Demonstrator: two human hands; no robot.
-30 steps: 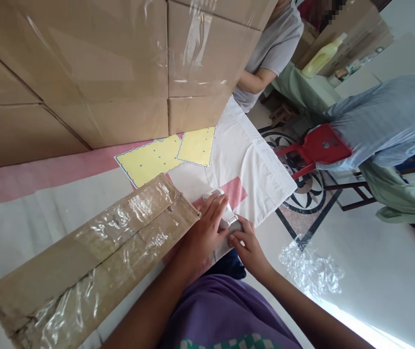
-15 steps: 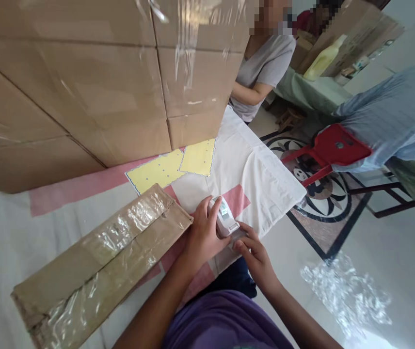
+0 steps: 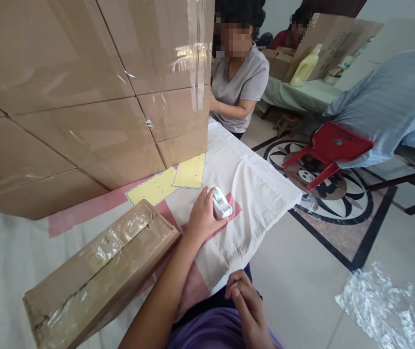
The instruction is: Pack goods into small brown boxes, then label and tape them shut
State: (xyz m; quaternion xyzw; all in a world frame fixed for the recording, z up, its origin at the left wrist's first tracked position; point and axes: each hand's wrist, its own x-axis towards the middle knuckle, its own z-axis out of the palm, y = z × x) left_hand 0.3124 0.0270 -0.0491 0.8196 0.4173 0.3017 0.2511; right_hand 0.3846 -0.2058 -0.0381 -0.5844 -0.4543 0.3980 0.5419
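White plastic gadget (image 3: 221,202) was in our left hand (image 3: 202,213), fingers bent round its left side, thumb at the near end, so we had those narrow and holding. Gadget was at a pink patch (image 3: 235,208) of the cloth-covered surface (image 3: 262,198), near the right-hand edge; we couldn't tell if its underside was fully resting there.

Right hand (image 3: 246,300) was off the surface, in front of our body, well apart from the gadget. We had its fingers curled in, narrow; couldn't tell if anything was hidden inside.

Around it: long taped carton (image 3: 98,271) lay to the left, its end just beside our left forearm. Two yellow sheets (image 3: 189,170) lay overlapping past the gadget, by the foot of the big box stack (image 3: 84,87).

Beyond the surface we had a co-worker in a grey shirt (image 3: 246,82), one forearm partly behind the stack. Another person in pale blue (image 3: 385,102) was on the right, at a red chair (image 3: 342,143). Yellow bottle (image 3: 305,67) stood on the far green-draped surface (image 3: 311,94). Crumpled clear plastic (image 3: 389,308) was on the floor (image 3: 298,271), lower right.
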